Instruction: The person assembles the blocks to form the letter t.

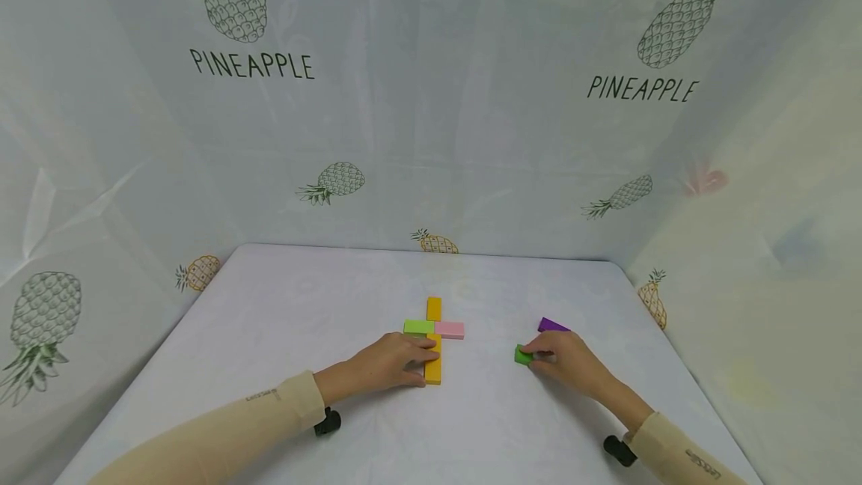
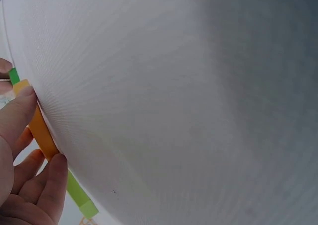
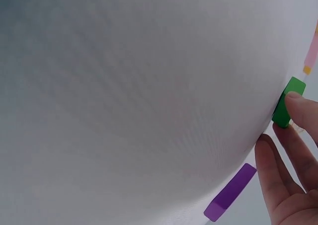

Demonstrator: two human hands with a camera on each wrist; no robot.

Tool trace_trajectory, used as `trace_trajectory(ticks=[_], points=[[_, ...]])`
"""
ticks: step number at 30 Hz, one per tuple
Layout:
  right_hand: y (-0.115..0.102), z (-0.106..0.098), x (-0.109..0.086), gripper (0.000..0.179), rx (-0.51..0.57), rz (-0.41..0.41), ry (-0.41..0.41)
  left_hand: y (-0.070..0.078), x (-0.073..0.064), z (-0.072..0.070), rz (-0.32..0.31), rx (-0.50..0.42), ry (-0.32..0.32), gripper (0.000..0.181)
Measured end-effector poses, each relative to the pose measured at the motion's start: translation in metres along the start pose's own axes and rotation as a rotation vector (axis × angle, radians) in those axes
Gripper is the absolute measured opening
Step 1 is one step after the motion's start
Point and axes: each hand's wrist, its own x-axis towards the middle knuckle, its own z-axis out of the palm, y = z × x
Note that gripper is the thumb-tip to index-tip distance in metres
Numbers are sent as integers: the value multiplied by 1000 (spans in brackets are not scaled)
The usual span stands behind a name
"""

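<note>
My left hand (image 1: 385, 364) holds a long yellow block (image 1: 433, 373) by its ends; in the left wrist view, the thumb presses one end of this orange-looking block (image 2: 43, 135) and fingertips touch the other. Just beyond it, a light green block (image 1: 419, 326) and a pink block (image 1: 450, 331) lie side by side, with another yellow block (image 1: 434, 308) behind them. Over on the right, my right hand (image 1: 571, 365) pinches a dark green block (image 3: 288, 106) between thumb and fingers. Behind that hand lies a purple block (image 1: 553, 325), partly covered by it in the head view.
Everything lies on a white-covered table (image 1: 323, 283) with rounded far corners. A pale curtain (image 1: 431, 111) printed with pineapples hangs behind and at the sides. Small black devices (image 1: 328, 422) sit at both wrists, by the beige sleeves (image 1: 269, 410).
</note>
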Motion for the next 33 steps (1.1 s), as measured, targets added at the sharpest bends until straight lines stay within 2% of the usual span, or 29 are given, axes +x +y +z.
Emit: trace_trajectory(ticks=[15, 22, 27, 33], points=[[-18, 6, -8, 27, 42, 27, 17, 2, 0, -3, 10, -20, 0, 57], [-33, 11, -10, 26, 12, 12, 16, 2, 0, -2, -15, -12, -10, 57], [-44, 16, -10, 25, 24, 25, 5, 3, 0, -2, -12, -12, -7, 57], [-58, 21, -11, 25, 38, 2, 2, 2, -1, -2, -14, -7, -7, 57]])
